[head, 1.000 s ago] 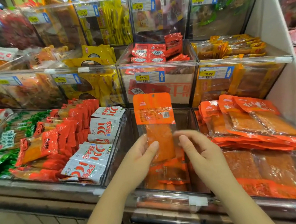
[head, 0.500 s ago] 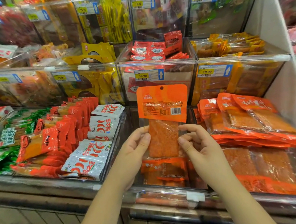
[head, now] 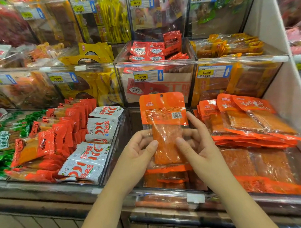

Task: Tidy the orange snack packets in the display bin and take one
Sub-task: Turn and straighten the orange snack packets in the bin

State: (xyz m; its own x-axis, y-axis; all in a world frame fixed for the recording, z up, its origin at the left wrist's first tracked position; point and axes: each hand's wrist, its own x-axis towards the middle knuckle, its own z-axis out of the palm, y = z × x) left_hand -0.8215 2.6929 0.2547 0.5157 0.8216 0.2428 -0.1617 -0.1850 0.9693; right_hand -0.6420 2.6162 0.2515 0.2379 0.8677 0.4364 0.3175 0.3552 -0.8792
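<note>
Head view shows you holding one orange snack packet point(head: 163, 111) upright with both hands, above the clear display bin point(head: 134, 120); its barcode side faces you. Your left hand point(head: 139, 149) pinches the lower left edge, thumb on the front, fingers behind; your right hand point(head: 198, 146) pinches the lower right edge the same way, with the forefinger straight up along the packet's side. Below it, loose orange packets point(head: 169, 179) lie flat in the bin, overlapping. Just left sits a bin of white chilli packets point(head: 89, 157); just right, larger orange packs point(head: 247, 122) are stacked. A price label point(head: 147, 76) reads 10.90 on the shelf behind.
</note>
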